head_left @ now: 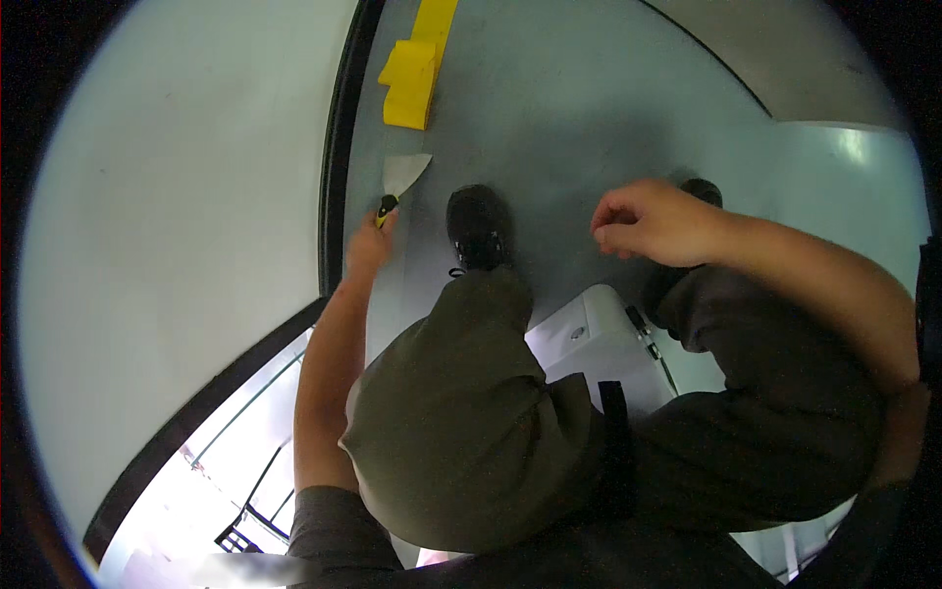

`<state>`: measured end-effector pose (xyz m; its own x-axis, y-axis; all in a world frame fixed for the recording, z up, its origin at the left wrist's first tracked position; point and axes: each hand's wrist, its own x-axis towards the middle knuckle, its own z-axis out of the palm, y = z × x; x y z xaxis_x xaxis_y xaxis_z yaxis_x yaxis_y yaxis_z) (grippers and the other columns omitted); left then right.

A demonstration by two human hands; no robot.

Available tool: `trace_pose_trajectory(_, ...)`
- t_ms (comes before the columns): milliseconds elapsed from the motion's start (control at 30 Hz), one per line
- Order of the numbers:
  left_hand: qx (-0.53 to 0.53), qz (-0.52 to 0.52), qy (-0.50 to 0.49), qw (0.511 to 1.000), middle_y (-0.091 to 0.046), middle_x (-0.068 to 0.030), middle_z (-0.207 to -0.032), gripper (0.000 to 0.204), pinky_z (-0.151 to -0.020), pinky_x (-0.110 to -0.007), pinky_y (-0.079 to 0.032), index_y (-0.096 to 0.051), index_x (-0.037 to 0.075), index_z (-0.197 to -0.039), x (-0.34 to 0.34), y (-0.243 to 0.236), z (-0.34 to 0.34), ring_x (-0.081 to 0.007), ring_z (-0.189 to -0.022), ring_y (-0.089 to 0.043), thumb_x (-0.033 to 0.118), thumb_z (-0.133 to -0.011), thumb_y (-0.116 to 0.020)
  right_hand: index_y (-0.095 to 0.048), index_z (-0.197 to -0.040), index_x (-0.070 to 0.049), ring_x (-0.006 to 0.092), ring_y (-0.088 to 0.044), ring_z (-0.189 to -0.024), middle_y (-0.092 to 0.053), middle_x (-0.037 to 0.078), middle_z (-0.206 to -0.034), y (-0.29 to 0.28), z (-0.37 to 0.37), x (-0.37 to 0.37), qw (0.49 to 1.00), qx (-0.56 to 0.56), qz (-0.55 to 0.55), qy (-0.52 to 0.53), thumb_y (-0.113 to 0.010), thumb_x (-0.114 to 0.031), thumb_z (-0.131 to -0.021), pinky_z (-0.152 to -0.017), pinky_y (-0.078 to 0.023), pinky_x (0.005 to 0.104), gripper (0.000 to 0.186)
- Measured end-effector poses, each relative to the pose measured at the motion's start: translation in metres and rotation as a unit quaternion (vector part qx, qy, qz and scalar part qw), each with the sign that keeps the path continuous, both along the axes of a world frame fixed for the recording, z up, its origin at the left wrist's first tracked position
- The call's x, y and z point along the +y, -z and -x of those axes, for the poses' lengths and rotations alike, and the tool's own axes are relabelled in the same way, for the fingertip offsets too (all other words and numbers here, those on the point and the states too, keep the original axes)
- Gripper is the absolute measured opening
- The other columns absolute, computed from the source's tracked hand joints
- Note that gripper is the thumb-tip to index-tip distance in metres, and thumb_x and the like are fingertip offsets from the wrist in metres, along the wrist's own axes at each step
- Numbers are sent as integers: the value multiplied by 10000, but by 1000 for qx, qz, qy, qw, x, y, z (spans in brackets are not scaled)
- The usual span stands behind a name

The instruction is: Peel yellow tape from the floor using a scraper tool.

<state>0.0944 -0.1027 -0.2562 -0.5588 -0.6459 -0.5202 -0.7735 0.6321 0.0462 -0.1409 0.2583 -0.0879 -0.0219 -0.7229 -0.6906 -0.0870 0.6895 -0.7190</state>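
Observation:
My left hand grips a putty knife by its black and yellow handle. The metal blade points away from me and fans out close to the floor; whether it touches cannot be made out. Just beyond the blade, a strip of yellow floor tape lies with its near end loose and folded over, while the rest runs off the top edge. My right hand hangs in the air to the right, over the floor and near my right shoe. Its fingers are loosely curled, with nothing seen in them.
A white wall or panel with a black edge strip rises close along my left side. Between my legs sits a white box-like seat or case. My black left shoe stands on the grey floor. Another pale panel borders the far right.

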Motion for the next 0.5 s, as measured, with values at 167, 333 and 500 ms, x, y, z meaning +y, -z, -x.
trace_pose_trajectory(167,54,33,59,996,-623,-247,-979,612,-796,-471,-453,-508,9,-1183,-30,7,64,-409,-949,-589,536,-887,-411,-574,-1020,20,143,-618,-799,-640,91,-896,-5,-13,-9,1000,5,-14,-12,-530,-220,-895,-738,-491,292,273)
trace_pose_trajectory(333,-29,-41,-20,999,-596,-275,-1031,612,-834,-459,-442,-553,-11,-1115,-22,14,88,-406,-1002,-568,535,-879,-414,-591,-989,9,153,-620,-748,-646,92,-843,4,-9,-2,998,-3,38,48,-539,-254,-876,-700,-491,309,291)
trace_pose_trajectory(500,16,5,40,999,-587,-271,-1061,630,-862,-454,-434,-560,-17,-1113,-32,29,17,-398,-1033,-556,548,-871,-419,-610,-933,7,157,-619,-704,-652,85,-821,0,2,11,989,-41,30,139,-541,-269,-866,-670,-495,310,292)
